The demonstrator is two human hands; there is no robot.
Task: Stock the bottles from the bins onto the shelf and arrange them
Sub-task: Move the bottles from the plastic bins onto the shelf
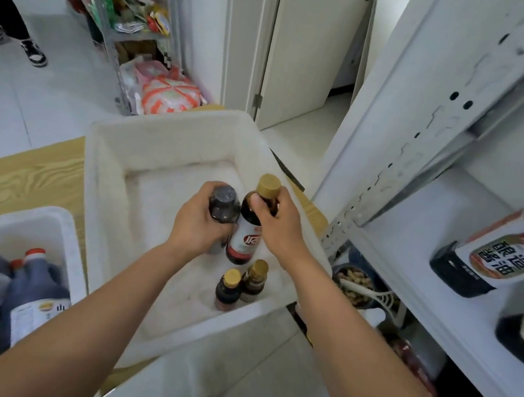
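head: gold-capped bottle, dark-capped bottle upright

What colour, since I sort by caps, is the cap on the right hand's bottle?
Gold cap, seen in the head view.

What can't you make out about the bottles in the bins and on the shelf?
Head view:
- Dark-capped bottle: body mostly covered by the left hand.
- Gold-capped bottle: neck partly covered by the right hand.
- Two small bottles in the bin: labels too small, blurred.
- Shelf bottles: cut off by the right edge.
- Jug: lower part behind the left forearm.
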